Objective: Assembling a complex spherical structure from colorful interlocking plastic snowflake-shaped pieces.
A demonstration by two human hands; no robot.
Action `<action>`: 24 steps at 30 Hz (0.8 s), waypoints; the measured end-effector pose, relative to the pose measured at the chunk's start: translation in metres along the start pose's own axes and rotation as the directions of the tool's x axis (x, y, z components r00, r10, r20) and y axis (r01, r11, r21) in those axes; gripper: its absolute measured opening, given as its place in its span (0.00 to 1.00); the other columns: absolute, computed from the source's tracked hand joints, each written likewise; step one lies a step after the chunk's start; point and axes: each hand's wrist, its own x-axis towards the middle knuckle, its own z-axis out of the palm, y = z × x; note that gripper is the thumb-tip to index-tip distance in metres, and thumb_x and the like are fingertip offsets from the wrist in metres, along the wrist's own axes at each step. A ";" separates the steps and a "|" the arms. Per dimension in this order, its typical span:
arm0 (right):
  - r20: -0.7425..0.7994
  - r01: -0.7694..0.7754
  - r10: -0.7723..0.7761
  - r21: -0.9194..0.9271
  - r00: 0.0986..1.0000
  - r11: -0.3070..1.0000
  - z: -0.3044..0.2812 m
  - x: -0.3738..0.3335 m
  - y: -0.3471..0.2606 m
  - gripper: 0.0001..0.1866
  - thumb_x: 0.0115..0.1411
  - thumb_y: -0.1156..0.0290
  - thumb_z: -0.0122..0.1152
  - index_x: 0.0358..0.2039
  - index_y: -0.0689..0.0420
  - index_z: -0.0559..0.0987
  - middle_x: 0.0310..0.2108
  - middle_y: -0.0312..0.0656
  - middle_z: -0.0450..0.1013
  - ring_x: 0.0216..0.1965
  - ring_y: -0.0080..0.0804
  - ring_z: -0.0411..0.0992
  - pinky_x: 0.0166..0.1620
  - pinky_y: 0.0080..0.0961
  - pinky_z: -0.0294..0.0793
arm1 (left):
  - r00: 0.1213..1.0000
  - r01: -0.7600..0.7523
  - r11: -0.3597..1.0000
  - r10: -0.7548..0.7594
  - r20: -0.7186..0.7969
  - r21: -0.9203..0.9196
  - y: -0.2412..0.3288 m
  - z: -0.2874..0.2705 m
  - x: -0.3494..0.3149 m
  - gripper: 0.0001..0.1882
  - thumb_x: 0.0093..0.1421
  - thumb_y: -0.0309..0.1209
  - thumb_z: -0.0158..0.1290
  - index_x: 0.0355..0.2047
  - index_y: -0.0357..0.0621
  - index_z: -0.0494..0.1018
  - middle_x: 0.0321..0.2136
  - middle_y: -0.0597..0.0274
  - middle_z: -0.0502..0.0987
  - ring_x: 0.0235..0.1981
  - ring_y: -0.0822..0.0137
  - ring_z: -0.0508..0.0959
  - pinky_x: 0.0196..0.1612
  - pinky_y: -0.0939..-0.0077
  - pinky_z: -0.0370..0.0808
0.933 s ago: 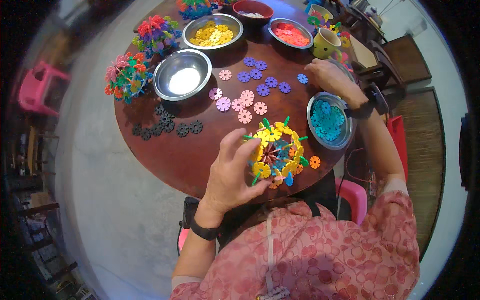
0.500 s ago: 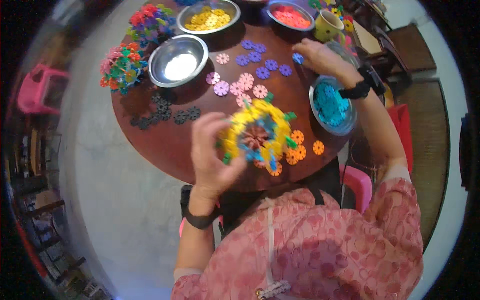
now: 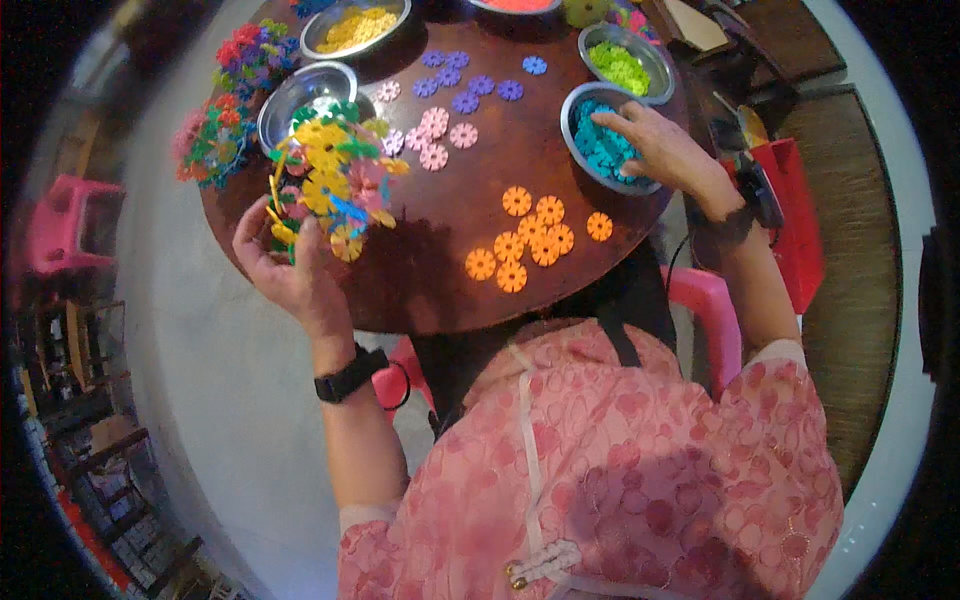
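My left hand (image 3: 295,265) is closed on a ball-like build of interlocking snowflake discs (image 3: 328,170), mostly yellow with green, pink and blue pieces. It is held up over the table's left side, covering part of an empty-looking metal bowl (image 3: 290,92). My right hand (image 3: 660,145) reaches into a metal bowl of teal snowflake discs (image 3: 597,150). Its thumb and fingers are apart over the discs, with no piece visible between them. A single blue disc (image 3: 534,65) lies on the table, to the right of several purple discs (image 3: 467,102).
Orange discs (image 3: 510,245) lie near the front of the round brown table (image 3: 440,290); pink discs (image 3: 433,157) lie mid-table. Bowls hold green discs (image 3: 618,68), yellow discs (image 3: 355,30) and red discs (image 3: 515,3). Two finished colourful builds (image 3: 215,140) (image 3: 257,55) stand at the left edge.
My left hand has carried the build leftward and tilted it. My right hand has left the blue disc on the table and come to the teal bowl. The whole view has shifted.
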 end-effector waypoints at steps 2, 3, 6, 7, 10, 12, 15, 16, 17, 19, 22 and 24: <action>-0.032 0.032 -0.031 0.019 0.999 0.999 0.008 0.006 -0.007 0.33 0.46 0.76 0.66 0.55 0.48 0.68 0.46 0.48 0.67 0.50 0.49 0.67 0.51 0.40 0.70 | 0.999 -0.048 0.996 0.050 -0.021 0.080 -0.004 -0.010 0.009 0.25 0.52 0.25 0.59 0.49 0.38 0.65 0.44 0.59 0.70 0.46 0.67 0.71 0.52 0.72 0.68; -0.020 0.000 0.000 0.019 1.000 1.000 0.009 0.009 -0.010 0.35 0.45 0.78 0.67 0.55 0.49 0.68 0.45 0.48 0.66 0.50 0.49 0.67 0.52 0.38 0.69 | 0.997 -0.038 0.999 0.040 -0.068 0.033 -0.003 -0.012 0.012 0.24 0.53 0.24 0.59 0.49 0.37 0.65 0.44 0.58 0.70 0.46 0.67 0.72 0.51 0.72 0.70; -0.065 -0.003 0.006 0.048 0.998 0.999 0.019 0.015 -0.010 0.34 0.43 0.80 0.66 0.53 0.49 0.69 0.43 0.47 0.66 0.49 0.50 0.66 0.52 0.38 0.68 | 0.988 -0.035 0.994 0.019 -0.153 -0.100 -0.002 -0.023 0.020 0.24 0.53 0.23 0.59 0.49 0.36 0.63 0.43 0.56 0.70 0.45 0.65 0.73 0.49 0.69 0.73; -0.091 0.013 -0.010 0.032 0.996 0.999 0.019 0.015 -0.007 0.31 0.45 0.79 0.65 0.52 0.49 0.70 0.42 0.48 0.66 0.48 0.50 0.67 0.50 0.39 0.69 | 0.983 -0.038 0.990 0.013 -0.185 -0.134 -0.001 -0.027 0.024 0.24 0.54 0.24 0.59 0.49 0.36 0.63 0.44 0.55 0.70 0.45 0.65 0.73 0.50 0.70 0.72; -0.160 0.037 -0.024 0.078 0.987 0.996 0.020 0.015 -0.001 0.26 0.46 0.81 0.60 0.48 0.49 0.72 0.39 0.49 0.67 0.45 0.50 0.69 0.46 0.41 0.69 | 0.957 -0.109 0.979 0.057 -0.286 -0.172 -0.014 -0.048 0.033 0.23 0.54 0.23 0.58 0.49 0.35 0.63 0.44 0.55 0.69 0.44 0.64 0.72 0.49 0.69 0.72; -0.166 0.058 -0.041 0.099 0.985 0.993 0.016 0.012 -0.005 0.26 0.46 0.82 0.59 0.47 0.49 0.72 0.37 0.49 0.68 0.45 0.50 0.69 0.46 0.42 0.70 | 0.925 -0.117 0.990 0.079 -0.371 -0.080 -0.019 -0.065 0.036 0.24 0.55 0.24 0.59 0.49 0.34 0.61 0.43 0.56 0.68 0.43 0.64 0.73 0.48 0.70 0.74; -0.133 -0.038 0.061 0.172 0.989 0.984 0.012 0.008 0.000 0.25 0.46 0.84 0.57 0.47 0.50 0.72 0.35 0.49 0.68 0.43 0.51 0.70 0.45 0.42 0.70 | 0.888 -0.147 0.986 0.094 -0.450 -0.084 -0.023 -0.078 0.040 0.22 0.57 0.24 0.57 0.49 0.36 0.61 0.42 0.58 0.67 0.43 0.66 0.73 0.46 0.71 0.73; -0.150 -0.035 0.059 0.158 0.987 0.987 0.014 0.007 0.005 0.25 0.46 0.84 0.57 0.46 0.50 0.72 0.35 0.48 0.69 0.43 0.51 0.70 0.45 0.41 0.70 | 0.868 -0.159 0.986 0.117 -0.482 -0.047 -0.025 -0.080 0.041 0.21 0.58 0.24 0.56 0.49 0.36 0.62 0.42 0.58 0.67 0.43 0.67 0.73 0.46 0.72 0.73; -0.166 -0.034 0.058 0.146 0.984 0.989 0.018 0.007 0.010 0.24 0.47 0.84 0.57 0.46 0.51 0.73 0.36 0.48 0.69 0.43 0.50 0.70 0.46 0.40 0.70 | 0.851 -0.145 0.989 0.124 -0.510 -0.002 -0.026 -0.083 0.043 0.20 0.58 0.24 0.55 0.49 0.36 0.62 0.41 0.59 0.66 0.42 0.68 0.73 0.46 0.73 0.73; -0.164 -0.037 0.060 0.143 0.985 0.989 0.011 0.009 0.003 0.24 0.47 0.84 0.57 0.46 0.51 0.73 0.36 0.48 0.69 0.44 0.50 0.70 0.46 0.40 0.70 | 0.841 -0.137 0.990 0.128 -0.526 0.023 -0.024 -0.088 0.045 0.20 0.58 0.24 0.56 0.49 0.36 0.62 0.41 0.59 0.66 0.42 0.68 0.73 0.46 0.74 0.73; -0.151 -0.047 0.065 0.123 0.986 0.991 -0.011 0.010 -0.014 0.23 0.48 0.84 0.57 0.46 0.52 0.73 0.39 0.48 0.70 0.45 0.50 0.70 0.48 0.38 0.70 | 0.827 -0.118 0.991 0.135 -0.546 0.066 -0.022 -0.089 0.046 0.19 0.58 0.24 0.56 0.48 0.37 0.63 0.41 0.60 0.66 0.42 0.69 0.72 0.45 0.75 0.72; -0.195 -0.008 0.028 0.105 0.980 0.994 -0.022 0.011 -0.018 0.23 0.49 0.83 0.57 0.46 0.52 0.73 0.41 0.48 0.69 0.46 0.50 0.70 0.49 0.38 0.70 | 0.826 -0.108 0.994 0.088 -0.557 -0.002 -0.017 -0.082 0.047 0.19 0.58 0.25 0.56 0.47 0.37 0.63 0.41 0.60 0.66 0.42 0.69 0.72 0.45 0.76 0.72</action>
